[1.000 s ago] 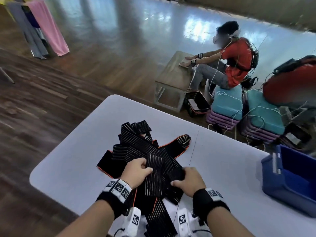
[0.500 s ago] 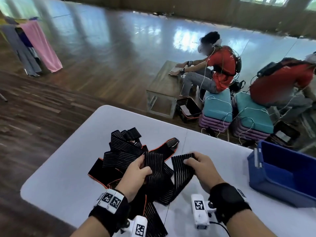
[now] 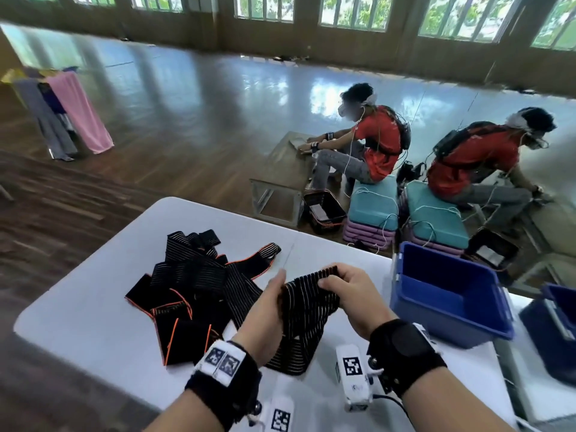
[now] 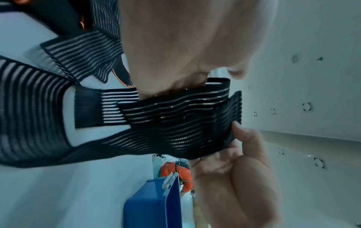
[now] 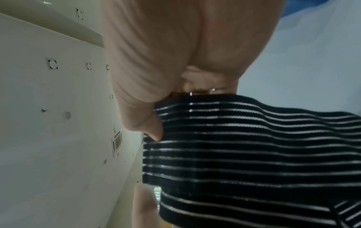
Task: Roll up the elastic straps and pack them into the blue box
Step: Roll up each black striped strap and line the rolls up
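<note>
A black elastic strap with thin white stripes (image 3: pixel 307 302) hangs lifted above the white table (image 3: pixel 93 310), held by both hands. My left hand (image 3: pixel 270 302) pinches its left side and my right hand (image 3: pixel 344 289) pinches its upper end, thumb on top. The strap (image 4: pixel 175 123) fills the left wrist view, and the strap (image 5: pixel 244 154) also shows close up in the right wrist view. A pile of black straps (image 3: pixel 193 285), some edged in orange, lies on the table to the left. The blue box (image 3: pixel 448 288) stands to the right, nothing visible inside.
Beyond the table's far edge two people in red shirts sit on teal cushions (image 3: pixel 372 208) by a low wooden table (image 3: pixel 280 169). A second blue bin (image 3: pixel 554 322) stands at the far right. Clothes hang on a rack (image 3: pixel 62 113) at far left.
One strap has come off the pile: the right hand carried its end to the right and up, and the left hand followed, so the strap now hangs between both hands.
</note>
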